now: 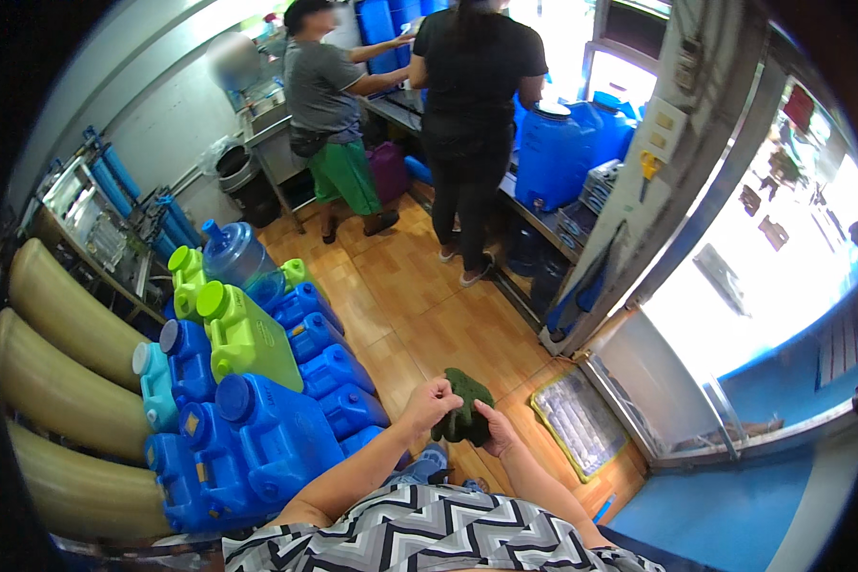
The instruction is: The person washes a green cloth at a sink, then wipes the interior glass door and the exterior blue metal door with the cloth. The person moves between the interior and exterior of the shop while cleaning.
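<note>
A dark green, soft-looking cloth item [468, 393], perhaps a cap or a folded cloth, is held up in front of my body. My left hand [429, 403] pinches its left edge with the fingers closed. On the other side, my right hand [496, 427] grips its lower right edge, thumb on top and fingers partly hidden behind it. Its exact kind does not show. Below it, part of a shoe [436, 456] is visible near the stacked containers.
Blue jugs [275, 429], a lime-green jug [248, 334] and a clear blue water bottle [241, 257] crowd the left. Tall tan tanks [76, 391] stand behind them. Two people [477, 124] work at the far counter. A doormat [582, 419] lies by the doorway at right.
</note>
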The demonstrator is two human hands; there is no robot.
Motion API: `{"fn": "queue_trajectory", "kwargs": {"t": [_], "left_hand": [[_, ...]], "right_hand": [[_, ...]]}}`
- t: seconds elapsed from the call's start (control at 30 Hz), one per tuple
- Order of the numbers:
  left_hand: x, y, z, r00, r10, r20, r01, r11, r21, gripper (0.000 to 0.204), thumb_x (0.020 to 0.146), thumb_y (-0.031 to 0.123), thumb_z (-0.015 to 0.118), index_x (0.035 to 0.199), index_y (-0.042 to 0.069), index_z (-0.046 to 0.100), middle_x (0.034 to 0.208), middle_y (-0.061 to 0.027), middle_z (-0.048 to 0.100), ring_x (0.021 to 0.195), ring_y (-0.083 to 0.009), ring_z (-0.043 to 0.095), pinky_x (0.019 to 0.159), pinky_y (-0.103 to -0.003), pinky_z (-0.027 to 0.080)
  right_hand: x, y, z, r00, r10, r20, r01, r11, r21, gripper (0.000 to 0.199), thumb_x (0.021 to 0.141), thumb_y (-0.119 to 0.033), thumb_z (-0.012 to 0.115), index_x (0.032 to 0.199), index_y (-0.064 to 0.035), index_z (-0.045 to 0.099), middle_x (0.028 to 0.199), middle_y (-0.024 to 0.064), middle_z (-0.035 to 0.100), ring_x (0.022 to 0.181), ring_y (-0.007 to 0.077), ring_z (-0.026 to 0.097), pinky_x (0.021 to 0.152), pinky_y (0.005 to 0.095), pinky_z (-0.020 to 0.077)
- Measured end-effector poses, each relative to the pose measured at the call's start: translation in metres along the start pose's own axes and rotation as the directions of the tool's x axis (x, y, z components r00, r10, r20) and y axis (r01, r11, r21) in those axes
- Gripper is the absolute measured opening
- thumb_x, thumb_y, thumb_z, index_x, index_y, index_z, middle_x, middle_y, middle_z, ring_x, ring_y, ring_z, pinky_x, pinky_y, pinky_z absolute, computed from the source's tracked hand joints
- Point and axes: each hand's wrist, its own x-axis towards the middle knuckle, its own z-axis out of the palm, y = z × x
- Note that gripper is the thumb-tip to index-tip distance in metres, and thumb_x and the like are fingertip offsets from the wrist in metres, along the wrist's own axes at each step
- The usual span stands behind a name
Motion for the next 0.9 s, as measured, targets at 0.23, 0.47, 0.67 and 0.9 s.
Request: {"fn": "queue_trajectory", "kwargs": {"t": [0.23, 0.47, 0.67, 0.9], "left_hand": [[0.077, -0.001, -0.106, 0.975, -0.072, -0.209, 0.030, 0.980, -0.197, 0.024, 0.070, 0.003, 0.066, 0.058, 0.012, 0.047, 0.056, 0.0048, 0.046, 0.051, -0.0058, 0.041, 0.046, -0.022, 0.029], [0.154, 0.014, -0.178, 0.992, -0.034, -0.122, 0.014, 0.987, -0.162, 0.030, 0.069, 0.000, 0.063, 0.058, 0.010, 0.037, 0.060, 0.0052, 0.039, 0.062, -0.0060, 0.043, 0.058, -0.021, 0.037], [0.236, 0.041, -0.222, 0.985, 0.169, -0.043, -0.174, 0.955, -0.239, 0.026, 0.068, -0.004, 0.061, 0.059, 0.009, 0.040, 0.104, -0.0118, 0.062, 0.087, -0.0089, 0.053, 0.067, -0.023, 0.041], [0.324, 0.066, -0.311, 0.937, 0.320, -0.142, -0.341, 0.925, -0.167, 0.025, 0.068, -0.004, 0.060, 0.058, 0.008, 0.040, 0.123, -0.0152, 0.058, 0.091, -0.0119, 0.056, 0.070, -0.024, 0.044]], "right_hand": [[0.118, -0.078, 0.003, 0.969, -0.205, -0.135, 0.168, 0.955, -0.245, 0.031, 0.084, -0.015, 0.066, 0.112, -0.0026, 0.059, 0.105, 0.0093, 0.064, 0.091, 0.0193, 0.062, 0.080, 0.0321, 0.0504], [0.221, -0.148, 0.070, 0.980, -0.199, -0.002, 0.176, 0.873, -0.456, 0.038, 0.076, 0.000, 0.064, 0.113, -0.0048, 0.059, 0.082, 0.0034, 0.060, 0.072, 0.0129, 0.058, 0.068, 0.0252, 0.0485], [0.332, -0.142, 0.149, 0.827, -0.049, 0.560, 0.531, 0.395, -0.750, 0.047, 0.077, 0.001, 0.060, 0.123, -0.0083, 0.051, 0.095, 0.0051, 0.060, 0.082, 0.0151, 0.059, 0.071, 0.0275, 0.0493], [0.465, -0.166, 0.199, 0.837, 0.501, 0.220, -0.295, 0.752, -0.590, 0.037, 0.079, -0.022, 0.065, 0.113, -0.0081, 0.058, 0.099, 0.0090, 0.064, 0.088, 0.0233, 0.064, 0.074, 0.0384, 0.0534]]}}
